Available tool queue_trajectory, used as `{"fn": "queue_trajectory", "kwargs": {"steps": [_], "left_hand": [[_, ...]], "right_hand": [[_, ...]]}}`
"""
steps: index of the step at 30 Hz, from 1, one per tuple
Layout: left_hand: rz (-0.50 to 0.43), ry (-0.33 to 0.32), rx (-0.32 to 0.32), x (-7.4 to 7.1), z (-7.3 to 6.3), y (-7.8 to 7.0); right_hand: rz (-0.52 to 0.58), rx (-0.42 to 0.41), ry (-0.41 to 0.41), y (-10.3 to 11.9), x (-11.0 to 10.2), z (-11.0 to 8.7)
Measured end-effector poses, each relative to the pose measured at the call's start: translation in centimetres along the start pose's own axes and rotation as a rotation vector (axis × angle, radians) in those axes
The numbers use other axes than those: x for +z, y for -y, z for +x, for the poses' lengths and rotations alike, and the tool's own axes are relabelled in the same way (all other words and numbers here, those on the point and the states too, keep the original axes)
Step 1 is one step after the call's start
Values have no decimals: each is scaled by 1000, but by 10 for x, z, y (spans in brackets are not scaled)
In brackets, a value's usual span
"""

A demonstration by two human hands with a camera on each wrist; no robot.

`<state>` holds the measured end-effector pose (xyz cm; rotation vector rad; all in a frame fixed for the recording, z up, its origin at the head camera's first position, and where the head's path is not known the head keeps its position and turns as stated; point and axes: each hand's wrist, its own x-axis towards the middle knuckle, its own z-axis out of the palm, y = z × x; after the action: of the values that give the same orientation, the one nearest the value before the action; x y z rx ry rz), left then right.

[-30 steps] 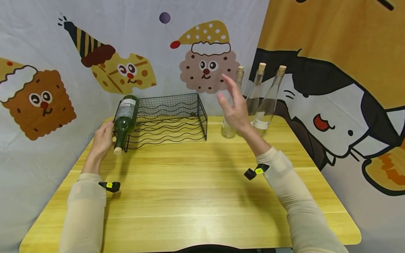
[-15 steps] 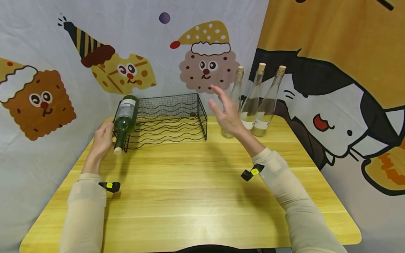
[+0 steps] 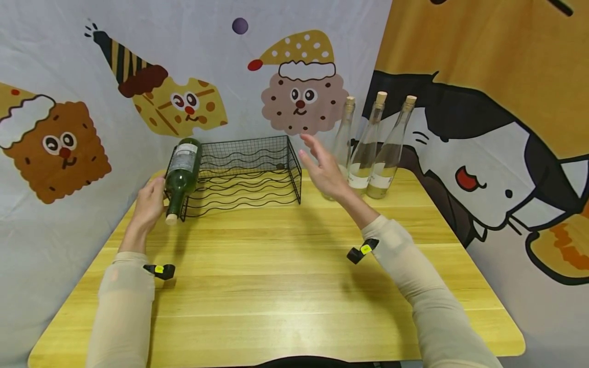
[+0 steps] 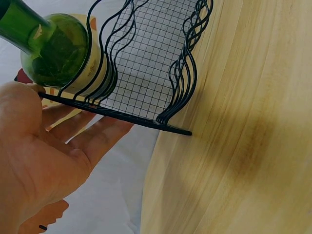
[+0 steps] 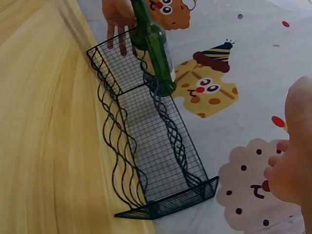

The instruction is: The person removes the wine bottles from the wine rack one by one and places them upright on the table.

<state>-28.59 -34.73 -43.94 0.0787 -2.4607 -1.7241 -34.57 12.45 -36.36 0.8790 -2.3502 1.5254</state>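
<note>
A black wire wine rack (image 3: 239, 197) with wavy rails stands at the back left of the table. On its top rails at the left end lies a green wine bottle (image 3: 181, 176), corked neck toward me. My left hand (image 4: 58, 141) rests against the rack's left mesh side, fingers extended along it, as the left wrist view shows. The right hand (image 3: 325, 171) hovers over the table between the rack and the clear bottles, fingers and thumb spread and holding nothing. Only part of that hand (image 5: 292, 151) shows at the edge of the right wrist view.
Three clear corked bottles, a left one (image 3: 342, 143), a middle one (image 3: 363, 153) and a right one (image 3: 388, 153), stand upright at the back right of the wooden table (image 3: 276, 286). A cartoon-printed curtain (image 3: 207, 51) hangs behind.
My right hand has moved left and slightly down, away from the clear bottles toward the rack. The left hand, the green bottle and the rack have stayed put.
</note>
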Motion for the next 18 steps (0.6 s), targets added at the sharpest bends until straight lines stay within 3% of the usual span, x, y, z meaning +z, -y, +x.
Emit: {"fn": "queue_trajectory", "kwargs": {"steps": [8,18], "left_hand": [[5,-5,-7,0,1,1],[0,-5,-10,1,1,1]], "right_hand": [[14,88,30,-11,5,-2],[25,141,46,-21,9,1]]}}
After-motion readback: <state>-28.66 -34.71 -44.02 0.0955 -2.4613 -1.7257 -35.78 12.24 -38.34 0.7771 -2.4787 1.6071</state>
